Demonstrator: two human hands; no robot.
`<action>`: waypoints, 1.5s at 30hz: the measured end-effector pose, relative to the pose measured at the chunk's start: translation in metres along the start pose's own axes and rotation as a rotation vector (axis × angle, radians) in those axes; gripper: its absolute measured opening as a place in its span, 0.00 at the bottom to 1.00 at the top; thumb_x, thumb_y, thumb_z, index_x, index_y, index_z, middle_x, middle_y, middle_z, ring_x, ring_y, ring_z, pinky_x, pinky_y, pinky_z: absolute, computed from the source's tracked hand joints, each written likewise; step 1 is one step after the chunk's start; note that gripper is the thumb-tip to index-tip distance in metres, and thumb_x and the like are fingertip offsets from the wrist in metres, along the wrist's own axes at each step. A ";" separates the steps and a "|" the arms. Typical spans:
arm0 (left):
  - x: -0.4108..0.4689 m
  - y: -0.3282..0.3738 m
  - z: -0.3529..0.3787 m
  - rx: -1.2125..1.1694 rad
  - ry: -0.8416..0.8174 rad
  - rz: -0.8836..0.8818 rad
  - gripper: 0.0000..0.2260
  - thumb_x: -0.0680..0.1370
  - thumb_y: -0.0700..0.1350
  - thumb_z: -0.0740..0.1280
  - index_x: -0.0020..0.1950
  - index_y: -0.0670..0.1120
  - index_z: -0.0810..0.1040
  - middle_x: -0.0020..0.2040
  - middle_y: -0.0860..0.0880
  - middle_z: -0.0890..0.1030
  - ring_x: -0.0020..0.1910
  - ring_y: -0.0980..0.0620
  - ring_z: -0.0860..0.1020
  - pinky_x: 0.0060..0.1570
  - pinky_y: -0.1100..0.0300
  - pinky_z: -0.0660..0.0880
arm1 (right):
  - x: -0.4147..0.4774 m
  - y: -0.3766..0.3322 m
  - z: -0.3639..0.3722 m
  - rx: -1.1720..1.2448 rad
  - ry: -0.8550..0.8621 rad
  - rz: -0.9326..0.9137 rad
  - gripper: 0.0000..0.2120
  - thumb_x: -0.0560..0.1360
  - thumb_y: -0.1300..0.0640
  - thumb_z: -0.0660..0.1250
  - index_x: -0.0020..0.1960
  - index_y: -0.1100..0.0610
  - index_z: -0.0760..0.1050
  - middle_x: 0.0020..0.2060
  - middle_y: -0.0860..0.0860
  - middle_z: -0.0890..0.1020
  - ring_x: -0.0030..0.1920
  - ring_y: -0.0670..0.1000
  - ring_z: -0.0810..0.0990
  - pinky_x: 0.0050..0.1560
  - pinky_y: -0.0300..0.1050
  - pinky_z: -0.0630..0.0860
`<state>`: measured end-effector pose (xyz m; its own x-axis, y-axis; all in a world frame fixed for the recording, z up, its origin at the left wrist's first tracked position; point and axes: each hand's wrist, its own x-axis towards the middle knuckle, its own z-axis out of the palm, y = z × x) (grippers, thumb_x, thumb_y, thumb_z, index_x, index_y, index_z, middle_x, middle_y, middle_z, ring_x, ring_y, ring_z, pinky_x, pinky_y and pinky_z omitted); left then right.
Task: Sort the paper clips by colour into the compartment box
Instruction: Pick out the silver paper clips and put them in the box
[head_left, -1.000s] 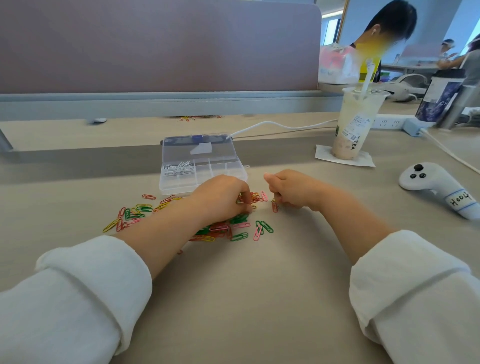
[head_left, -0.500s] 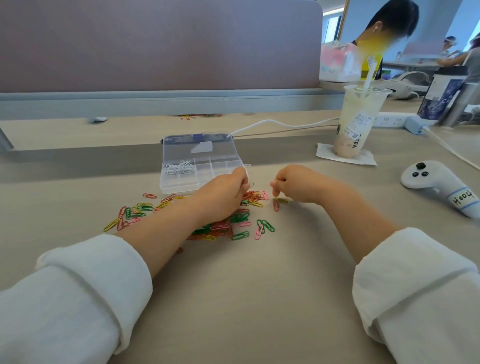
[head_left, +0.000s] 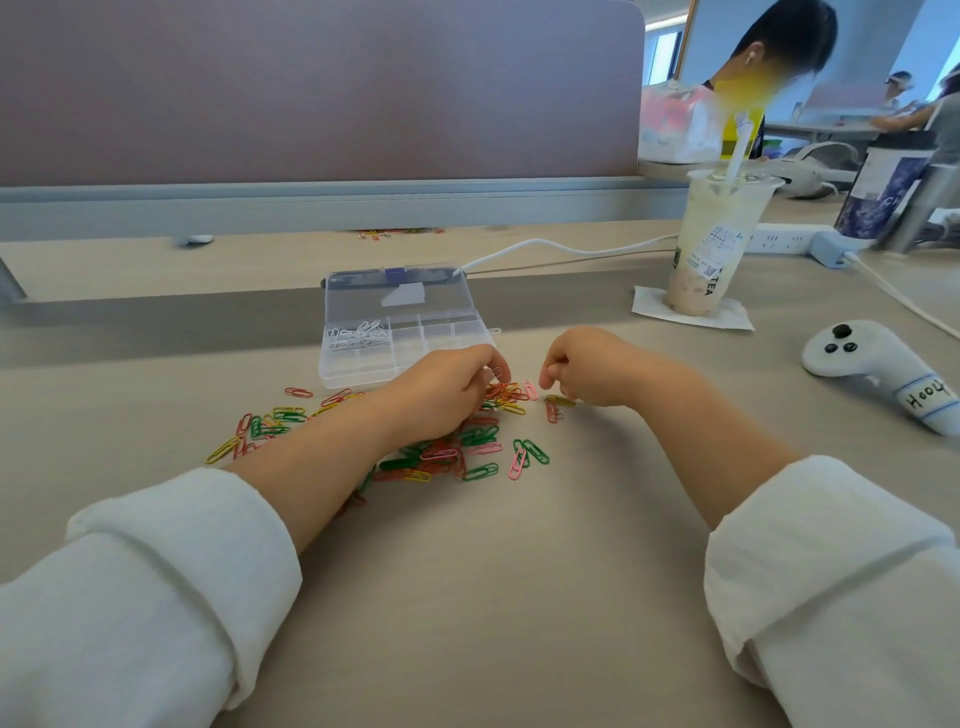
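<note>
A clear compartment box (head_left: 470, 317) lies open on the desk, with white paper clips (head_left: 358, 335) in its back-left compartment. In front of it spreads a pile of red, green, yellow and pink paper clips (head_left: 480, 447), with more scattered to the left (head_left: 270, 423). My left hand (head_left: 441, 392) hovers over the pile at the box's front edge and pinches a white paper clip (head_left: 496, 372) at its fingertips. My right hand (head_left: 589, 369) hangs just right of the pile with curled fingers; no clip shows between them. A few clips (head_left: 556, 408) lie under it.
A bubble tea cup (head_left: 714, 244) stands on a napkin at the back right. A white controller (head_left: 872, 366) lies at the right. A white cable (head_left: 561, 248) runs behind the box. A desk divider (head_left: 311, 104) closes the back; another person sits beyond it.
My left hand has risen from the pile towards the box with a white clip at its fingertips. My right hand has lifted a little off the desk.
</note>
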<state>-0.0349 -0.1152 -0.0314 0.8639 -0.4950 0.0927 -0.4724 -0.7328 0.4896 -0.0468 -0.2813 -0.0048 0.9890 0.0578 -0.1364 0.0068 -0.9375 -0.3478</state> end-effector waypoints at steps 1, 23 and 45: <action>0.000 0.000 0.000 0.000 -0.001 0.001 0.13 0.82 0.41 0.51 0.58 0.49 0.73 0.35 0.57 0.71 0.34 0.60 0.69 0.33 0.68 0.64 | -0.001 -0.001 0.000 -0.001 -0.017 0.001 0.14 0.79 0.65 0.56 0.57 0.61 0.78 0.57 0.56 0.80 0.55 0.54 0.77 0.51 0.41 0.69; -0.001 -0.001 -0.004 0.208 0.093 -0.042 0.15 0.82 0.45 0.49 0.51 0.47 0.76 0.51 0.47 0.79 0.45 0.51 0.70 0.45 0.60 0.65 | -0.005 -0.003 0.000 0.149 -0.064 0.032 0.11 0.75 0.52 0.67 0.45 0.60 0.79 0.30 0.51 0.72 0.28 0.50 0.65 0.28 0.38 0.62; -0.003 -0.001 -0.015 0.356 0.024 -0.042 0.05 0.73 0.47 0.68 0.48 0.50 0.80 0.42 0.55 0.72 0.45 0.54 0.71 0.44 0.60 0.70 | -0.001 -0.002 0.007 0.110 -0.021 0.012 0.09 0.69 0.54 0.74 0.47 0.56 0.82 0.35 0.46 0.75 0.37 0.45 0.72 0.31 0.36 0.65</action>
<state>-0.0344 -0.1062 -0.0191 0.8859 -0.4527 0.1008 -0.4636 -0.8712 0.1615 -0.0492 -0.2770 -0.0109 0.9856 0.0548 -0.1599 -0.0226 -0.8948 -0.4458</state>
